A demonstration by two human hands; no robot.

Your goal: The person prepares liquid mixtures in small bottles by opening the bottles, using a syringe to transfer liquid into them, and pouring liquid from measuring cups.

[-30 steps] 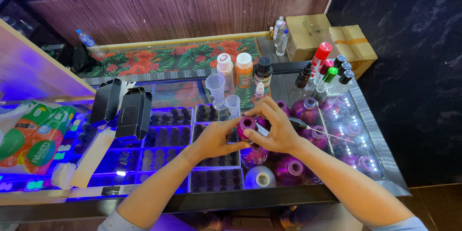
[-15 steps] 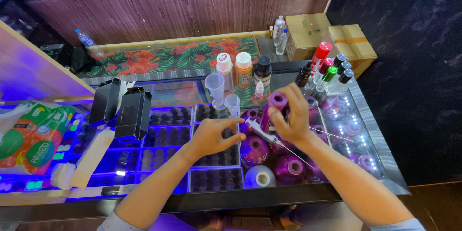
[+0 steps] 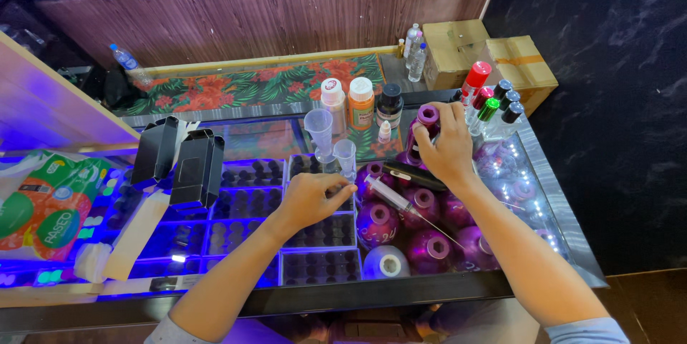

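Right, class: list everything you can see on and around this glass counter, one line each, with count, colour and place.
Purple bottle: one, lifted in right hand.
Purple bottles: several, counter front right.
Syringe: one, clear, lying across bottles.
Measuring cups: two, clear, centre.
Capped bottles: three, white, orange, black, behind cups.
Black boxes: two, left.
Tissue pack: one, green-orange, far left.
Cardboard boxes: two, brown, back right.
Left hand: near cups.
Right hand: gripping bottle.

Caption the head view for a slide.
Right hand lifts a purple bottle above purple bottles and a syringe; left hand rests on vial trays.
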